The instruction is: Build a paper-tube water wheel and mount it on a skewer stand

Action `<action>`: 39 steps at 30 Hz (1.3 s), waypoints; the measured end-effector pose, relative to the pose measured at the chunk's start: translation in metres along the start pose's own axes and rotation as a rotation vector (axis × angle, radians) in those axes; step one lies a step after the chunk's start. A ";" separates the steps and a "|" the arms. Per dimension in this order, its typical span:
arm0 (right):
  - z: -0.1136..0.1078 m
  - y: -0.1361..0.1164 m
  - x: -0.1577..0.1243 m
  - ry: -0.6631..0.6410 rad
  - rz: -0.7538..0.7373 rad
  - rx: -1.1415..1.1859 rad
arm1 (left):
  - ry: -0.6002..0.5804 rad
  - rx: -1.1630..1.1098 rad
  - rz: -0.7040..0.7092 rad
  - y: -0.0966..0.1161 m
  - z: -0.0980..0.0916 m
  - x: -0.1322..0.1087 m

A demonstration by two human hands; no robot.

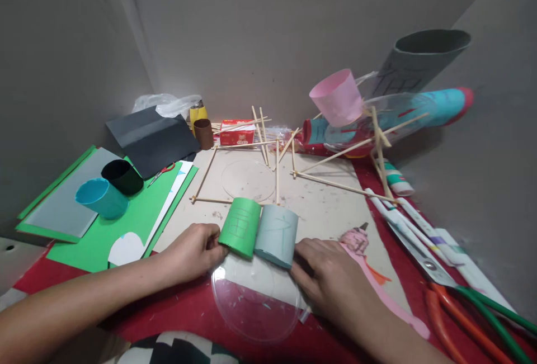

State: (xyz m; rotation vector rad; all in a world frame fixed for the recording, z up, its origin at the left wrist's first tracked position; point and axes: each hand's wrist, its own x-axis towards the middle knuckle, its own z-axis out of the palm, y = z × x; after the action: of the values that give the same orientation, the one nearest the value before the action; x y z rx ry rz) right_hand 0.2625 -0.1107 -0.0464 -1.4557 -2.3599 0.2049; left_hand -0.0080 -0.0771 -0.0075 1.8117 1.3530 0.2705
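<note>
Two paper cylinders lie side by side on a clear plastic disc (255, 305) near the table's front. My left hand (195, 252) pinches the green paper cylinder (240, 227) at its left end. On the other side, my right hand (325, 280) presses its fingers against the pale blue-grey paper cylinder (277, 234). The two cylinders touch each other. Faint pencil marks show on both.
A beige board (319, 207) carries a wooden stick frame (335, 157) with a pink paper cup (338, 97). At left, blue (102, 198) and black (122, 176) paper tubes sit on green sheets (138, 213). Scissors (453, 288) and rolled papers lie right. Walls close in behind.
</note>
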 end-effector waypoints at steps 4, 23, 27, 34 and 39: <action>-0.001 0.000 0.001 -0.004 -0.002 0.007 | -0.030 0.003 0.039 0.002 -0.003 -0.002; -0.012 0.006 0.004 0.046 -0.021 0.027 | 0.141 -0.419 -0.099 0.009 -0.027 -0.009; -0.027 0.008 0.004 0.206 -0.052 0.082 | 0.165 -0.519 -0.112 0.012 -0.023 -0.013; -0.064 -0.019 -0.002 0.344 -0.159 0.148 | 0.139 -0.606 -0.051 0.021 -0.016 -0.011; -0.072 -0.049 0.011 0.360 -0.290 -0.018 | 0.160 -0.575 0.093 0.030 -0.008 -0.011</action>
State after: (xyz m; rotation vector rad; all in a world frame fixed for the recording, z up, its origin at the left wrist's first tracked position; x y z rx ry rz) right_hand 0.2442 -0.1277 0.0378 -1.0362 -2.2374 -0.1432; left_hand 0.0035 -0.0847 0.0226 1.3861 1.1429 0.7830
